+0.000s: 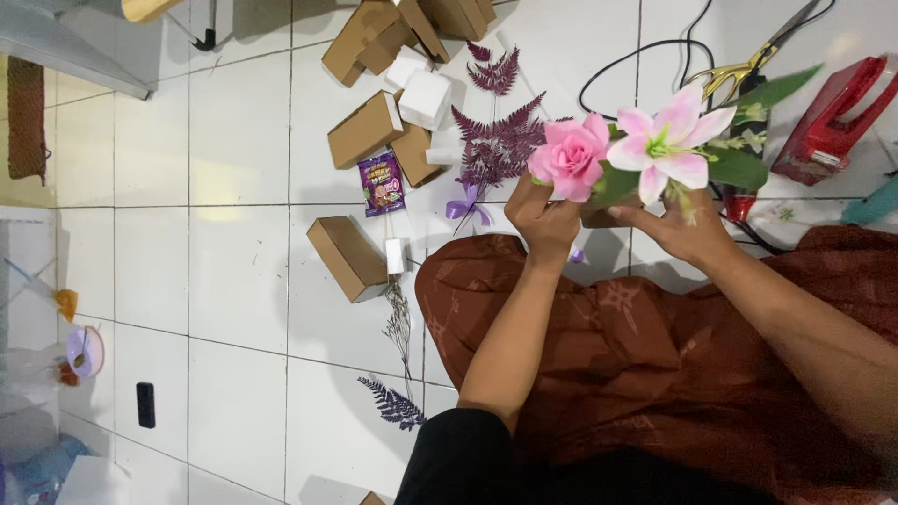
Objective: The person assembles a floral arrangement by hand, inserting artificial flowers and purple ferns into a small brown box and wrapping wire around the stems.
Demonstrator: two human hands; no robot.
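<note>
My left hand [544, 221] and my right hand [689, 230] together hold a small brown box [599, 217] above my lap, which is covered in brown patterned cloth [645, 374]. A pink rose [569, 155] and a pink lily [670, 142] with green leaves [739, 168] stand out of the box. My left hand grips the box just under the rose. The right hand's fingers press its other side, below the lily. Most of the box is hidden by the fingers.
On the white tiled floor [234, 262] lie several brown cardboard boxes [348, 257], white foam blocks [426, 96], purple fern sprigs [496, 145], a purple ribbon [465, 206], a snack packet [381, 184], gold scissors [748, 67], a red tool [832, 117] and a black cable [636, 56].
</note>
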